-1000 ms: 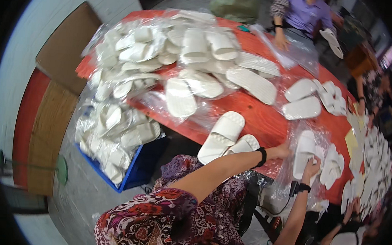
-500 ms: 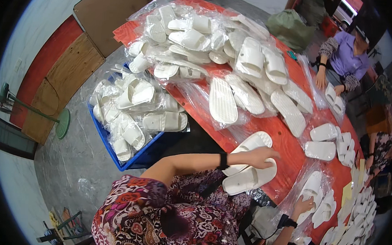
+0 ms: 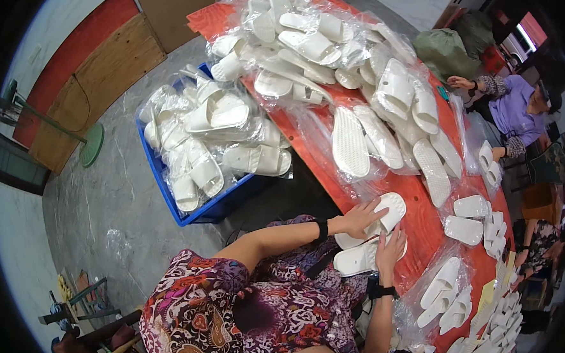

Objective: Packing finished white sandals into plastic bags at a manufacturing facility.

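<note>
A pair of white slide slippers lies at the near edge of the red table (image 3: 420,238), directly before me. Over the far slipper (image 3: 392,211) rests my left hand (image 3: 360,220), its fingers stretched out and apart across the strap area. My right hand (image 3: 390,249) lies on the near slipper (image 3: 355,260), with its fingers extended toward the far one. Both hands touch the slippers without wrapping round them, and they partly hide the straps. To the right, another pair of white slippers (image 3: 440,284) lies on clear plastic.
Bagged white slippers (image 3: 312,44) are heaped across the table's far part. A blue crate (image 3: 175,215) with more bagged slippers stands at the left. Many loose slippers (image 3: 501,328) crowd the right end. A co-worker in purple (image 3: 522,106) handles slippers across the table.
My right hand has left the slippers on the plastic and come onto the pair before me. The left hand has shifted to the far slipper. The co-worker's one hand has reached outward.
</note>
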The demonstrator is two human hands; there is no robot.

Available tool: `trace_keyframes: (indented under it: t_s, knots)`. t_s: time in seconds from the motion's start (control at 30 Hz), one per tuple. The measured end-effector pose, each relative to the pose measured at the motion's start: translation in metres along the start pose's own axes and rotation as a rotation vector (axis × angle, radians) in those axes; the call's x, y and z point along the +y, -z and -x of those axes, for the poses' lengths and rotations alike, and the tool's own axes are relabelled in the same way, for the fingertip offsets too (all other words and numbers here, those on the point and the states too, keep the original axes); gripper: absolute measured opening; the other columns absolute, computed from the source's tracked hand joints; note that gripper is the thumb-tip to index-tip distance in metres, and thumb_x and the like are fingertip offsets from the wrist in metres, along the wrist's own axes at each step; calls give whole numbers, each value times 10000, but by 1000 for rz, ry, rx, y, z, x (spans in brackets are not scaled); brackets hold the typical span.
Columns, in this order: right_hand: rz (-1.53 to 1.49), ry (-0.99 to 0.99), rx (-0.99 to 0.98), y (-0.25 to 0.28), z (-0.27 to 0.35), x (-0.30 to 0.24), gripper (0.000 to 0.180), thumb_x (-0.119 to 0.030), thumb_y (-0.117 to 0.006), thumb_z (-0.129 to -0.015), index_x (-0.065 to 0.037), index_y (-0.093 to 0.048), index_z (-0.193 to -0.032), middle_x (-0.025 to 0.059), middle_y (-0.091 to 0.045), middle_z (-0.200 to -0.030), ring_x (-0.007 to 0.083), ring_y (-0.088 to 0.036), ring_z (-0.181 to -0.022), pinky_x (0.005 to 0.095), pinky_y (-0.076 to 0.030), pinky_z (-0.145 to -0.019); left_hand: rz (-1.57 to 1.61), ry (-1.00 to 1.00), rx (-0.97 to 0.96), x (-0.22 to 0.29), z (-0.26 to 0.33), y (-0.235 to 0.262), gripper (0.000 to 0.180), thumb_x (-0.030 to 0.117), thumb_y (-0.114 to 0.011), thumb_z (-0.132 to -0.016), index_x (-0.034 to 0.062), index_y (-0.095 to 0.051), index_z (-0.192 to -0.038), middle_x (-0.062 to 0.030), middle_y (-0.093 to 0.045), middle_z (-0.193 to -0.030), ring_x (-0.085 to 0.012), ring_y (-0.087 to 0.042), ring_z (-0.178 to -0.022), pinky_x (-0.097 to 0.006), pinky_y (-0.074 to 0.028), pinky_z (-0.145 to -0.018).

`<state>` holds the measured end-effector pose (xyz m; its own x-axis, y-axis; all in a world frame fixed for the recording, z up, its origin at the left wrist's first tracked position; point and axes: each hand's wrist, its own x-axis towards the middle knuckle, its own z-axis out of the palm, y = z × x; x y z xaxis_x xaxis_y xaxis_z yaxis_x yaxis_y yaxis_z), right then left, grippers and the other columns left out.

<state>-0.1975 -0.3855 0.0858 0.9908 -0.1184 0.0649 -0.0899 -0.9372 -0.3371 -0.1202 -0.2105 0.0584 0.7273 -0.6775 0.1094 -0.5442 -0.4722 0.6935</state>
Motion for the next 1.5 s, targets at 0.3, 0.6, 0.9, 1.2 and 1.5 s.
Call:
trace_keyframes:
  t_s: [0.3,0.6,0.9,1.2,1.5]
  knots:
    - [-11,143,56,0,-19,27,397,-292,-545,-890,-12,-553,-1172,253,-444,-1287,425,-353,-1242,492,-268,-1034,57,34,58,-5,-4,-5,1059,218,-769,-611,142,-142,-1461,-297,-160,-1446,-459,-291,-1278,-481,-311,-1013]
    - [-1,207,64,2,-31,34,347,-267,-542,-889,-4,-569,-1114,256,-458,-1263,415,-383,-1217,488,-285,-1024,46,115,24,4,-4,-2,1043,181,-746,-628,138,-127,-1466,-289,-130,-1460,-437,-285,-1289,-468,-295,-1016]
    - [-51,127,46,9,-30,30,346,-273,-561,-874,-40,-566,-1129,228,-438,-1300,425,-339,-1260,502,-270,-1036,547,-118,412,41,19,81,545,101,-660,-740,69,-498,-1259,-247,-509,-1217,-391,-491,-1130,-415,-404,-950]
    - [-50,125,59,9,-29,29,354,-274,-577,-862,-42,-567,-1130,219,-443,-1302,429,-334,-1263,505,-269,-1037,-14,804,1686,-148,36,231,689,219,-626,-801,-46,-286,-1338,-294,-257,-1330,-440,-257,-1228,-486,-196,-1048]
    - [-68,117,83,6,-29,29,344,-269,-587,-856,-34,-577,-1107,225,-447,-1296,433,-342,-1255,503,-276,-1034,601,459,1659,-218,22,283,362,87,-614,-778,-39,-561,-1113,-128,-630,-1005,-201,-600,-908,-299,-463,-807]
